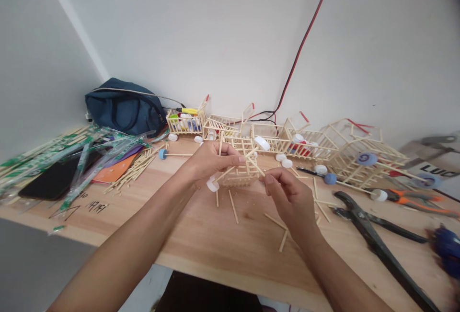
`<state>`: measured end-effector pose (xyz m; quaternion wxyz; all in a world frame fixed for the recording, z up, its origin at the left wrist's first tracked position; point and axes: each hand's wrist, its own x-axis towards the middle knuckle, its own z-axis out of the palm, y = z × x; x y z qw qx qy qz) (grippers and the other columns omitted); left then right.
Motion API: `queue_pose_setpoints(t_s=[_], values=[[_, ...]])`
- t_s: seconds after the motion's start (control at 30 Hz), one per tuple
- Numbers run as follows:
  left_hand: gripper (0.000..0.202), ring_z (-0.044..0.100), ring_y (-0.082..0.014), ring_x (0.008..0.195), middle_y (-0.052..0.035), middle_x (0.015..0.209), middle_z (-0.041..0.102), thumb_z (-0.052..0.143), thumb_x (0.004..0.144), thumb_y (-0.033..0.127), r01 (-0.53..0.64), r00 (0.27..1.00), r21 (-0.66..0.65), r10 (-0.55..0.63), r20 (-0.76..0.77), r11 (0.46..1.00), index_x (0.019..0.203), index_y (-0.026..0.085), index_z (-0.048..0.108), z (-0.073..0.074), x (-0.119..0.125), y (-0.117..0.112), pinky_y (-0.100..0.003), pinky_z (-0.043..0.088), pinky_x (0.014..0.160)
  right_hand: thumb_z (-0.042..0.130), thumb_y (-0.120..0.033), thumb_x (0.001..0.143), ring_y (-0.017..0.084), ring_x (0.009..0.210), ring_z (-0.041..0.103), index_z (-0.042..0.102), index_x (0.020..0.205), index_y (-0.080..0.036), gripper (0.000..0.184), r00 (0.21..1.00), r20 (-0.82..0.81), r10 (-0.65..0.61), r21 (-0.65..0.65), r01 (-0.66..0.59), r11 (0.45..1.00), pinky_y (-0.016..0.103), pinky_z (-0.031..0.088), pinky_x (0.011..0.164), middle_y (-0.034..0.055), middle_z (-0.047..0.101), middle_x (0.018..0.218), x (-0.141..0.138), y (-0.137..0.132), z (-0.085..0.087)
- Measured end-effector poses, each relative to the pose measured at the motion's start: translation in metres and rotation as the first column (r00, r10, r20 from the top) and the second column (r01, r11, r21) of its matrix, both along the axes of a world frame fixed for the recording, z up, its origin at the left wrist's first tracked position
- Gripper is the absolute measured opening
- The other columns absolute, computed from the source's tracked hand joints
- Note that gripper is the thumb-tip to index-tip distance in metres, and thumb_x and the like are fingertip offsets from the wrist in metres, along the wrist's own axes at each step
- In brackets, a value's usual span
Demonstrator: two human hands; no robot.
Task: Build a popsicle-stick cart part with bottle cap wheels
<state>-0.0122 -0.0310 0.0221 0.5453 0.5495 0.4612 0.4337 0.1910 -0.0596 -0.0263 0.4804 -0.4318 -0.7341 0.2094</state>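
Note:
Above the middle of the wooden table, my left hand (217, 161) is closed round a small cart frame (240, 180) built of thin wooden sticks, with white bottle caps as wheels. One such white cap (212, 184) hangs below the left fingers, and another white cap (262, 143) shows at the far side. My right hand (285, 192) pinches the end of a short wooden stick (254, 164) that lies slanted against the frame near the left thumb. Whether the stick is joined to the frame I cannot tell. Cut sticks (233, 206) lie on the table beneath.
Stick-built carts (185, 122) line the wall, some holding bottle caps. Slip-joint pliers (370, 235), orange-handled pliers (413, 197) and a blue tool (447, 249) lie right. At left are a blue bag (125, 108), a dark phone (53, 178), plastic wrappers (82, 158) and a stick pile (134, 170).

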Motion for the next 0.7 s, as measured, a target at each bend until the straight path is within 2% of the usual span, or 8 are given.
queue_pose_setpoints(t_s=[0.17,0.7], values=[[0.026,0.039,-0.0056,0.051,0.0025,0.057,0.055,0.078,0.061,0.035,0.011,1.0,0.011,-0.011,0.008,1.0,0.066,0.013,0.065,-0.0017,-0.0006,0.0006,-0.02,0.026,0.049,0.051,-0.031,0.093,0.013,0.064,0.054,0.059,0.077,-0.021,0.02,1.0,0.003,-0.011,-0.013,0.011,1.0,0.025,0.039,0.063,-0.0022,0.059,0.068,-0.0007,-0.001,0.0003],[0.027,0.036,-0.005,0.049,0.0038,0.054,0.053,0.079,0.059,0.035,0.008,1.0,0.005,-0.008,0.012,1.0,0.064,0.013,0.064,0.0003,0.0005,-0.0001,-0.02,0.023,0.047,0.05,-0.032,0.093,0.013,0.062,0.053,0.059,0.078,-0.021,0.02,1.0,0.002,-0.001,-0.017,0.001,1.0,0.025,0.04,0.062,-0.0026,0.058,0.068,0.0001,0.0003,0.0002]])
